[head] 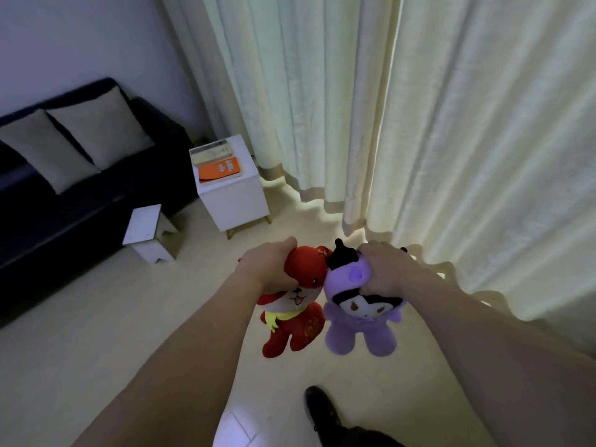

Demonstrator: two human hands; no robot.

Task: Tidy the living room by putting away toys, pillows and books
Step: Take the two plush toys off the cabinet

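My left hand (266, 264) grips the head of a red plush dog (292, 304) with a yellow scarf, which hangs above the floor. My right hand (383, 269) grips the head of a purple plush doll (358, 321) with black ears. The two toys touch side by side in the middle of the view. Two beige pillows (80, 140) lean on the back of a dark sofa (42, 227) at the left. An orange book (221, 169) lies on a stack on a white side table (235, 195) beside the sofa.
A small white stool (146, 232) stands in front of the sofa. Long pale curtains (403, 108) fill the right and back. The floor is light tile. My dark shoe (319, 409) shows at the bottom.
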